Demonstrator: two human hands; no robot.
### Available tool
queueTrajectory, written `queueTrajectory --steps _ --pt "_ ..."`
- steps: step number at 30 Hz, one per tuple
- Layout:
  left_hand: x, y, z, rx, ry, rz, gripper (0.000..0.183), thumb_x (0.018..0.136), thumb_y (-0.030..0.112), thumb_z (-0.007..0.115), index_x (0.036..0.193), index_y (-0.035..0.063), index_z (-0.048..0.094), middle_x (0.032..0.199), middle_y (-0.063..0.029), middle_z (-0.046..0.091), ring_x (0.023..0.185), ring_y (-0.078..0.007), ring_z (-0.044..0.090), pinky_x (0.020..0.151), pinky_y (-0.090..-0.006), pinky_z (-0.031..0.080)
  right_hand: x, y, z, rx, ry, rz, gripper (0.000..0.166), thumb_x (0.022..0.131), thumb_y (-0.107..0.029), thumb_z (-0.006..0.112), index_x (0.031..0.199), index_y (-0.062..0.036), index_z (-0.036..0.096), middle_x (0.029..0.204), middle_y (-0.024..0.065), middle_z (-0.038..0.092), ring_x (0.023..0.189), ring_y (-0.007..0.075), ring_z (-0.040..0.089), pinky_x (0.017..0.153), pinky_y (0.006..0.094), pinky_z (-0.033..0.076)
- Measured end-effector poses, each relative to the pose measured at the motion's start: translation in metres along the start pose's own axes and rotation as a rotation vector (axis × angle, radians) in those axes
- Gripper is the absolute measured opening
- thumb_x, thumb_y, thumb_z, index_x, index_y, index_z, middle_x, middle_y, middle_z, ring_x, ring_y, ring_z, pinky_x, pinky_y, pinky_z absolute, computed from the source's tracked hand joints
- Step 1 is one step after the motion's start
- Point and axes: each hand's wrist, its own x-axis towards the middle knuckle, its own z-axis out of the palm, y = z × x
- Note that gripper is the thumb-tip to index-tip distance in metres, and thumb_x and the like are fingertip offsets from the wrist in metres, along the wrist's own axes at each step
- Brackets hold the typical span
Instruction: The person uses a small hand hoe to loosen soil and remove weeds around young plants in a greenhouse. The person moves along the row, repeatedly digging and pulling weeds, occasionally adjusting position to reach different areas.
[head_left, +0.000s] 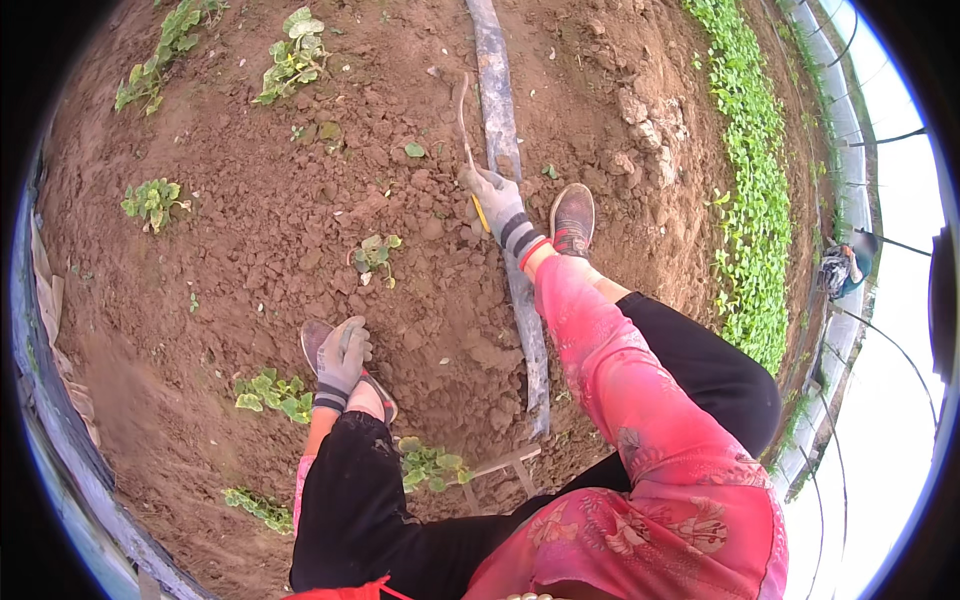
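Note:
My right hand (491, 199), in a grey knitted work glove, is closed around the yellow handle of a thin metal hand tool (462, 112). The tool's curved shaft points away over loose brown soil, and its tip lies by a clod. Beside that hand runs a flat grey plastic strip (499, 97). My left hand (343, 356), gloved too, rests over my left shoe with fingers bent; whether it holds anything is not visible. A small leafy plant (373, 257) grows between the two hands, and another (275, 395) stands left of my left foot.
More wilting plants (295, 56) stand farther off. A dense row of green seedlings (754, 202) runs along the right, past pale clods (652, 135). Beyond it a person (851, 266) is near the plastic edge and hoops. A wooden frame (506, 461) lies between my legs.

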Motion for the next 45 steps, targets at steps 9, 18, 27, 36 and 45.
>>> queueTrajectory --steps 9,18,27,36,45 --pt "0.003 -0.002 0.0 0.046 0.015 -0.008 0.032 0.094 0.017 0.05 0.119 -0.0032 0.05 0.085 -0.0034 0.057 0.066 -0.0093 0.055 0.058 -0.0227 0.048 0.013 0.028 -0.023 -0.761 0.287 -0.25 0.039 0.084 -0.042 0.052 0.105 -0.011 0.064 0.096 0.0206 0.065 0.095 0.0363 0.061 0.083 0.0445 0.047" --pt "0.001 0.002 0.005 0.111 0.051 -0.011 0.033 0.093 0.016 0.051 0.119 -0.0043 0.05 0.084 -0.0027 0.057 0.066 -0.0095 0.056 0.058 -0.0229 0.049 0.0 0.095 -0.046 -0.425 0.184 -0.2 0.043 0.083 -0.045 0.058 0.11 -0.012 0.062 0.104 0.0181 0.064 0.098 0.0321 0.061 0.084 0.0377 0.047" --pt "0.009 0.005 0.013 0.068 0.008 0.026 0.031 0.094 0.018 0.051 0.117 -0.0031 0.052 0.082 -0.0026 0.057 0.064 -0.0092 0.055 0.056 -0.0219 0.047 0.016 0.069 -0.051 -0.592 0.237 -0.181 0.039 0.085 -0.041 0.056 0.107 -0.0095 0.063 0.078 0.0149 0.067 0.075 0.0325 0.065 0.069 0.039 0.05" --pt "0.002 0.002 0.002 0.045 0.028 -0.001 0.035 0.091 0.018 0.054 0.119 -0.0028 0.051 0.087 -0.0036 0.059 0.067 -0.0093 0.057 0.059 -0.0229 0.05 0.009 0.061 -0.019 -0.551 0.219 -0.265 0.04 0.088 -0.042 0.054 0.11 -0.0089 0.061 0.096 0.0162 0.066 0.092 0.032 0.063 0.079 0.0359 0.048" --pt "0.0 0.002 0.0 0.067 0.043 -0.011 0.032 0.094 0.017 0.051 0.12 -0.003 0.05 0.084 -0.004 0.058 0.065 -0.0095 0.055 0.056 -0.0222 0.047 -0.026 0.097 -0.062 -0.529 0.135 -0.024 0.037 0.084 -0.037 0.06 0.112 -0.0127 0.063 0.072 0.007 0.065 0.065 0.0178 0.063 0.062 0.0306 0.049"
